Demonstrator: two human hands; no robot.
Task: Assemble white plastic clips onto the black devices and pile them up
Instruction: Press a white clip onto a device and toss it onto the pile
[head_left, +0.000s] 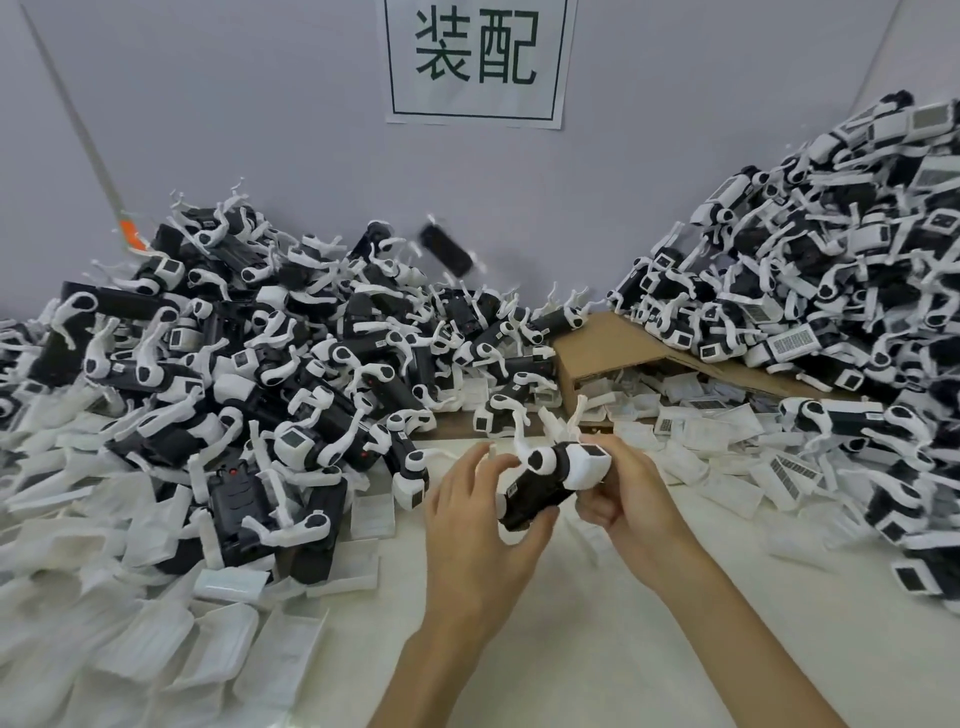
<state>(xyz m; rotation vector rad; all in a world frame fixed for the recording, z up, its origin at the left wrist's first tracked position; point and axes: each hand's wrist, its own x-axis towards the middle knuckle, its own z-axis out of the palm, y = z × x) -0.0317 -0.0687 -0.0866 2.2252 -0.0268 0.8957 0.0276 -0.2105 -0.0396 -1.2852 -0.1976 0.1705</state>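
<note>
**Held device** (535, 493): black body, just in front of the cardboard box (602, 348), raised off the table (597, 634), between both hands.

**White clip** (540, 460): on the upper side of the held device, thin arms pointing up toward the box. Fully seated or not: cannot tell.

**Left hand** (483, 514): grasping the lower end of the held device, thumb underneath, fingers spread and bent over the top.

**Right hand** (628, 499): clasping the white-capped end, fingers curled round it.

**Step in hand, by judgement:** fitting or pressing home of a clip, 1 unit in work. Next move probably calling for a firm squeeze until seated, then a toss onto a pile.

**Cardboard box:** 1, tipped, open mouth toward the hands. Inside and spilling out in front: flat white packets (639, 395), some with printed labels.

**Left of box:** left pile (270, 353) of clipped devices, 1 large heap.

**Right of box, partly resting on its top panel:** right pile (831, 270), higher.

**Above and left of box:** airborne device (447, 249), 1, dark, blurred, seemingly in mid-air over the left pile.
</note>
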